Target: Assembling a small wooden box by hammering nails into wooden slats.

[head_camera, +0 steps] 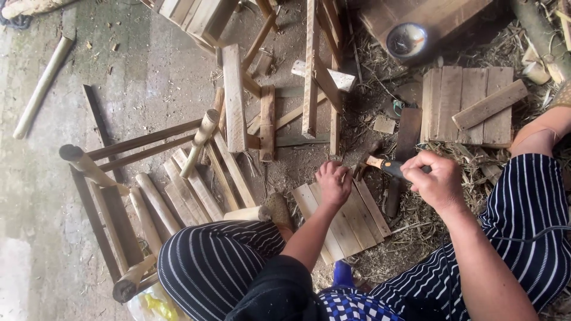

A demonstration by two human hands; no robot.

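**Hammer over a slat panel on a cluttered workshop floor**

You are looking down at a rough concrete floor (148, 71) strewn with offcuts, straw and shavings. Just below the middle of the frame lies a small panel of pale wooden slats (351, 223), flat on the ground between your knees. Your left hand (333, 183) rests closed at its upper edge, fingertips pinched together as if on something small; what it pinches is too small to make out. Your right hand (437, 178) is clamped round the dark grip of a hammer (380, 165), whose head hangs just beside the left hand. The two hands are near but not touching.

The panel looks light, stiff and dry; thin slats like these may split near their ends, so it is best steadied by pressing down flat on a slat face. The hammer is likely head-heavy, and you are holding it well back on the grip.

To the left of the frame a chair frame of round poles (119, 178) lies tipped over, close to your striped knee. Loose boards (235, 98) crowd the upper centre, another slat panel (467, 104) sits at upper right, and a small bowl (406, 40) stands above it. The straw litter at the right may hide small pieces.
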